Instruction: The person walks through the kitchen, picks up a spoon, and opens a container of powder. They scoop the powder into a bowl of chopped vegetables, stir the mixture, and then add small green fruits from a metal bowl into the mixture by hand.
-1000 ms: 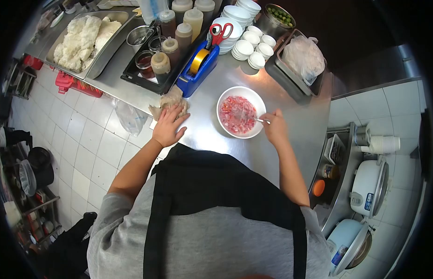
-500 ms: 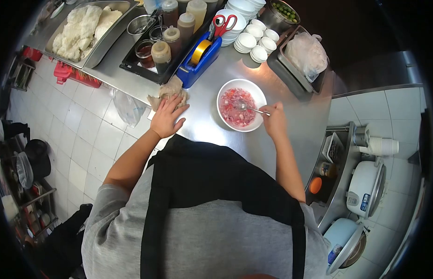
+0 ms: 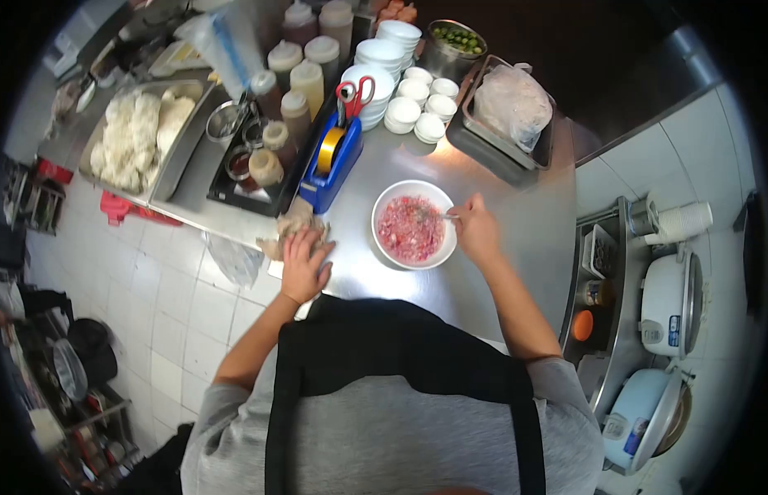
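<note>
Farther round the bowl [image 3: 409,189] swings the right hand [image 3: 476,229], clamped on a utensil [image 3: 450,216]; low strokes should keep the mix [image 3: 409,233] in! Left hand [image 3: 301,268] spreads, fingers apart, over cloth [image 3: 292,224].

Bowl [image 3: 414,189]: plain white. Chopped mix [image 3: 409,231]: pink and red, flecked with white. Utensil [image 3: 447,216]: silver-grey. Cloth [image 3: 295,223]: beige-brown. Worktop [image 3: 516,219]: silver-grey with pale highlights. Tape dispenser [image 3: 325,188]: solid blue. Tape roll [image 3: 327,150]: golden yellow. Scissor handles [image 3: 367,89]: red. Stacked bowls [image 3: 367,92] and small cups [image 3: 403,112]: white. Tray under the bottles: black [image 3: 226,196]. Squeeze bottles [image 3: 306,84]: cream, brown and greyish. Produce pieces [image 3: 457,38]: green. Apron [image 3: 384,338]: black, unpatterned. Shirt [image 3: 384,437]: heathered grey. Floor tiles [image 3: 211,318]: white, gridded with darker lines. Upper cooker [image 3: 663,289]: white. Lower cooker [image 3: 637,411]: pale blue.
</note>
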Demonstrator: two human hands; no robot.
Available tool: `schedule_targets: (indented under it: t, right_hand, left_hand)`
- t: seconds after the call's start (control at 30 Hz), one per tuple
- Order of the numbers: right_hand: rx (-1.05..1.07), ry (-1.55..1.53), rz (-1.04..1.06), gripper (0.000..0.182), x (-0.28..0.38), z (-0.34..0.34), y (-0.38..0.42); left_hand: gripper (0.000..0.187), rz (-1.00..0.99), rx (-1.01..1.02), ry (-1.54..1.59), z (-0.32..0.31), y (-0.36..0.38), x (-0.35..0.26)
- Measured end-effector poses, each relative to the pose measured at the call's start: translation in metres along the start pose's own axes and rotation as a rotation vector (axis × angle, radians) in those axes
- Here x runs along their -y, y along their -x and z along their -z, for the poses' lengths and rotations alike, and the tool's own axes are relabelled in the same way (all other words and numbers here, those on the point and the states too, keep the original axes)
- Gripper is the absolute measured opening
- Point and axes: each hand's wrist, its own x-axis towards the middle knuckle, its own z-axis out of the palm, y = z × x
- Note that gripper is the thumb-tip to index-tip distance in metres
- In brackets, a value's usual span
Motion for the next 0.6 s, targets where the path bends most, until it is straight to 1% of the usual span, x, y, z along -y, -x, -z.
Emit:
schedule_targets:
  t: [0.03,0.07,0.1,0.17,0.23,0.27,0.33,0.37,0.4,0.43,0.47,0.53,0.6]
  right_hand:
    - [0.048,-0.041,-0.022,0.012,0.003,-0.002,0.000]
    - [0.123,-0.009,-0.025,0.010,0.005,-0.001,-0.001]
    - [0.086,-0.017,0.034,0.009,0.005,0.003,-0.002]
    - [0.020,-0.023,0.163,0.007,0.004,0.015,-0.010]
    - [-0.047,-0.056,0.226,0.007,-0.016,0.026,-0.043]
    - [-0.082,-0.073,0.257,0.008,-0.027,0.032,-0.066]
    - [-0.036,-0.191,0.129,0.010,-0.047,0.050,-0.117]
    - [-0.058,-0.232,0.077,0.011,-0.057,0.057,-0.147]
    - [-0.078,-0.273,0.023,0.013,-0.069,0.061,-0.180]
    - [0.006,-0.501,-0.140,0.014,-0.092,0.050,-0.216]
    - [0.091,-0.683,-0.302,0.015,-0.102,0.052,-0.247]
    - [0.036,-1.034,-0.438,0.026,-0.133,0.026,-0.314]
    - [-0.001,-1.260,-0.657,0.028,-0.136,0.016,-0.362]
  left_hand:
    - [0.045,0.015,-0.011,0.031,0.000,-0.006,-0.005]
    - [0.044,0.011,-0.051,0.089,-0.003,-0.013,-0.011]
    - [0.043,0.050,-0.026,0.166,-0.004,-0.020,-0.020]
    - [0.044,0.192,0.181,0.463,-0.010,-0.036,-0.034]
    - [0.047,0.076,0.103,0.348,-0.003,-0.057,-0.051]
    - [0.050,0.114,0.110,0.369,-0.005,-0.061,-0.050]
    - [0.052,0.110,0.039,0.172,-0.007,-0.061,-0.043]
    - [0.053,0.108,0.004,0.073,-0.007,-0.058,-0.037]
    - [0.056,0.130,0.049,0.039,-0.013,-0.052,-0.025]
    - [0.057,0.143,0.041,0.008,-0.017,-0.047,-0.018]
    - [0.056,0.150,0.077,-0.008,-0.019,-0.043,-0.014]
    - [0.056,0.143,0.120,-0.045,-0.020,-0.045,-0.013]
    - [0.055,0.159,0.145,-0.048,-0.020,-0.048,-0.012]
